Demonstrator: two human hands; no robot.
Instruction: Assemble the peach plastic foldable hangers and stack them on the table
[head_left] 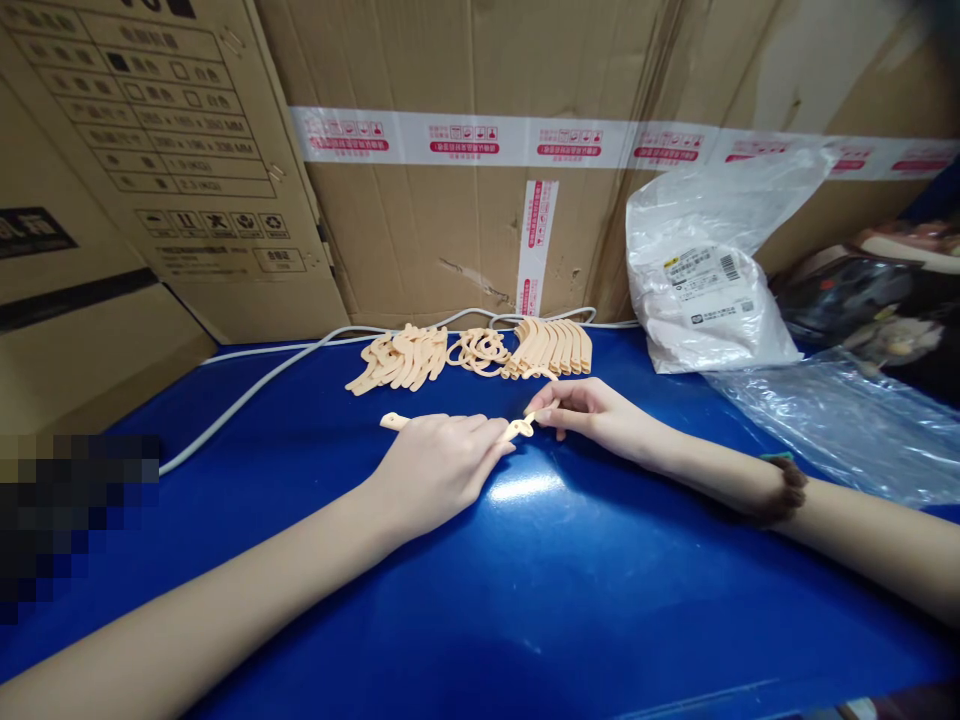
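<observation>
My left hand (441,466) is closed around a peach plastic hanger arm (391,421), whose rounded end with a hole sticks out on the left. Its other end, a round joint (522,428), shows past my left fingertips. There my right hand (592,412) pinches a thin curved hanger hook (551,374) of the same colour against the joint. Fingers partly cover the hook, so I cannot tell whether it is seated. Just behind my hands lie a pile of flat arms (405,357), a pile of hooks (480,350) and a row of curved arms (551,346).
A blue table (525,600) lies under everything. Cardboard boxes (465,230) wall off the back and left. A white cable (255,395) runs along the rear and left. On the right stand a filled plastic bag (712,290) and a flat clear bag (840,420).
</observation>
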